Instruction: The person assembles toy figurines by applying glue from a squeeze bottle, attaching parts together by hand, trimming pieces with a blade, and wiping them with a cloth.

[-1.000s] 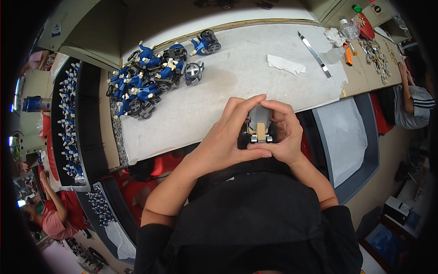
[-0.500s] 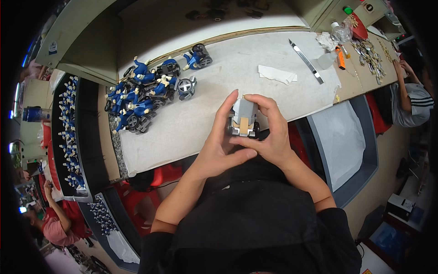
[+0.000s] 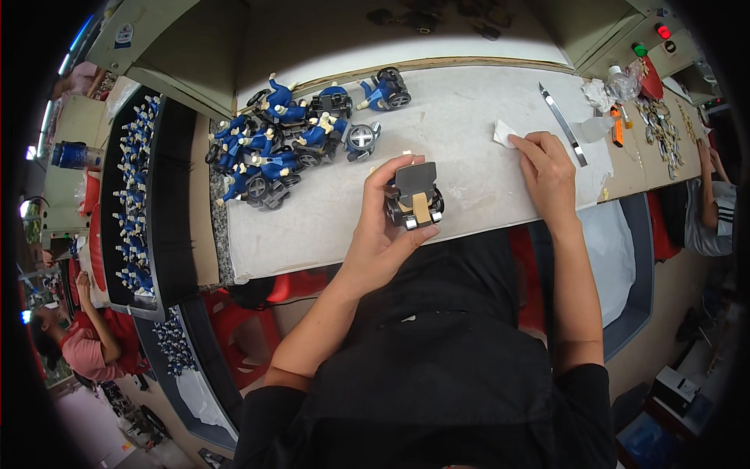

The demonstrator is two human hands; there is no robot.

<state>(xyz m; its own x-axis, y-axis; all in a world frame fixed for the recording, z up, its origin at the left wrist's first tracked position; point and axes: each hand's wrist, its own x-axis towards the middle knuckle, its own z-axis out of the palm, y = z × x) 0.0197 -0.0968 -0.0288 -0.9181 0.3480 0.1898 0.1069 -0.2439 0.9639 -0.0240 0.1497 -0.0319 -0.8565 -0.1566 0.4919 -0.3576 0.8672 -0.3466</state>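
My left hand (image 3: 380, 234) is wrapped round a small toy vehicle (image 3: 420, 209) with a grey panel, a tan strip and dark wheels, held over the near edge of the worktable (image 3: 469, 180). Farther right, my right hand (image 3: 549, 173) pinches a folded white tissue (image 3: 504, 134) that lies at the tabletop. At the far left of the table sits a pile of toy figures in blue with dark wheeled parts (image 3: 301, 141), several of them heaped together.
A craft knife (image 3: 564, 125), an orange cutter (image 3: 616, 127), crumpled clear plastic (image 3: 623, 84) and a heap of small metallic pieces (image 3: 661, 134) lie to the right. A dark tray of blue figures (image 3: 134, 203) stands left. Grey bins (image 3: 613, 258) flank me. Co-workers sit at both sides.
My right hand has let go of the toy vehicle and moved right to the tissue. The vehicle stays in my left hand. The whole view has shifted a little.
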